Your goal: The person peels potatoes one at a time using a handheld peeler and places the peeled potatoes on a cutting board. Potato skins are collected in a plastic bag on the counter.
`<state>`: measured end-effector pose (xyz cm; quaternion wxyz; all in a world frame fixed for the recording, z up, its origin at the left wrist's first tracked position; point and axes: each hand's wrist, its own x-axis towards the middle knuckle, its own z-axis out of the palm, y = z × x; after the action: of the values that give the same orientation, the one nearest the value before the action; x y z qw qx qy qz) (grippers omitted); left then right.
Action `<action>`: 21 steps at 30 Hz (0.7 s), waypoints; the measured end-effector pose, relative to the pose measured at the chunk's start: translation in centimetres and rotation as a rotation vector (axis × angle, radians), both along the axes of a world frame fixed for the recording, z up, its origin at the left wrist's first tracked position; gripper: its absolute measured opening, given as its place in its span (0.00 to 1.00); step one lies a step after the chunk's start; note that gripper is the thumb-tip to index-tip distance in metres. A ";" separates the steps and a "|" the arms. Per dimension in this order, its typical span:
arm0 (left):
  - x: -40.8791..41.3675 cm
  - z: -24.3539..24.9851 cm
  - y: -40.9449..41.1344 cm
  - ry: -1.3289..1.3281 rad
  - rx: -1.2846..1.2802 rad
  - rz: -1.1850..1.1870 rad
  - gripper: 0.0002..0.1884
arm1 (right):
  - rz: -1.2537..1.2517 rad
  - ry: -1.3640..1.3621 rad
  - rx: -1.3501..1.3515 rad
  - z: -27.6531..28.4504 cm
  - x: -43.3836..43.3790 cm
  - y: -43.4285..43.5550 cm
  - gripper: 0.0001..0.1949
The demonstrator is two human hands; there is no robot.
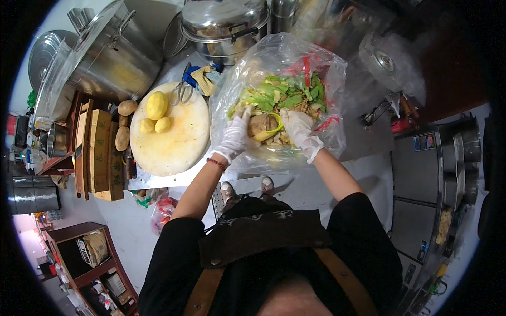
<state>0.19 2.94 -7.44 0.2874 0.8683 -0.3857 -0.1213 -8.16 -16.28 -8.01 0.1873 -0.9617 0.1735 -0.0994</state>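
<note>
Both my hands wear white gloves over an open clear plastic bag (272, 51) of vegetable scraps. My left hand (236, 132) grips a large brown potato (259, 123), its lower side showing peeled yellow flesh. My right hand (299, 128) is at the potato's right, with its fingers on a yellow-green looped tool (280, 123), which looks like a peeler; its blade cannot be made out. Leafy green trimmings (272, 94) and pale peelings (278, 139) lie in the bag around them. On a round white cutting board (174, 142) to the left rest peeled potatoes (157, 105).
Grey-handled scissors (182, 94) lie on the board's far edge, near crumpled gloves (204, 79). Unpeeled potatoes (122, 138) line its left side, beside wooden slicer boards (99, 150). A tall steel pot (114, 59) and a lidded steamer (225, 23) stand behind. Steel cabinet doors (415, 170) are at right.
</note>
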 end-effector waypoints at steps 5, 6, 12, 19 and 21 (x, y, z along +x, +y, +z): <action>-1.4 0.6 1.0 0.156 -0.005 0.084 0.56 | 0.090 0.221 -0.016 2.7 3.2 3.7 0.17; -1.1 0.3 0.8 0.143 -0.040 0.074 0.56 | 0.115 0.213 -0.025 2.2 3.8 3.9 0.16; -1.2 1.7 -0.2 0.137 0.147 0.071 0.53 | 0.023 0.385 0.069 0.5 2.9 -1.9 0.15; -0.3 -1.1 -0.2 0.147 -0.080 0.028 0.51 | -0.100 0.522 -0.056 2.9 1.5 -4.8 0.15; -0.3 -1.0 -0.2 0.120 -0.104 0.036 0.47 | -0.043 0.367 -0.031 2.4 2.9 -2.7 0.14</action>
<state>-0.09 2.71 -8.45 0.3568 0.8502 -0.3579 -0.1475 -5.30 -18.95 -5.60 0.1356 -0.9626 0.2236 0.0713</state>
